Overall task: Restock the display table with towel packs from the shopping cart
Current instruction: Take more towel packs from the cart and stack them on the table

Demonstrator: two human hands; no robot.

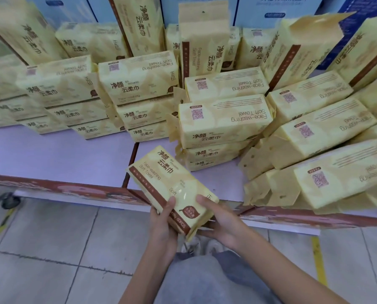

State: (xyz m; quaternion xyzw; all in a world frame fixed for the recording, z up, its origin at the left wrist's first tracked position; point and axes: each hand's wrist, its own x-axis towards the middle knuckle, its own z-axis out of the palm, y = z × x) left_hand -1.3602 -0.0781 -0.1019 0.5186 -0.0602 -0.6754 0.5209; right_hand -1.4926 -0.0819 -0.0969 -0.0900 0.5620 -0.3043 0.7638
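Closest in, grey trousers (205, 279) and a pair of shoes (205, 245) show above the tiled floor (51, 249). Just ahead, both hands grip one yellow towel pack (172, 183) by its near end. The left hand (163, 227) curls under its left edge with the thumb on top, and the right hand (222, 224) holds the right corner with a fingertip on the upper face. The pack tilts away to the left, its far end above the front edge of the display table (51, 154), a lavender top with a red-brown front band.

Beyond it, a central stack (222, 123) of the same packs lies flat, with lower stacks (62, 84) to the left and slumped, leaning packs (325, 132) to the right. Farther back, upright packs (203, 47) stand in front of blue boxes (270, 9).
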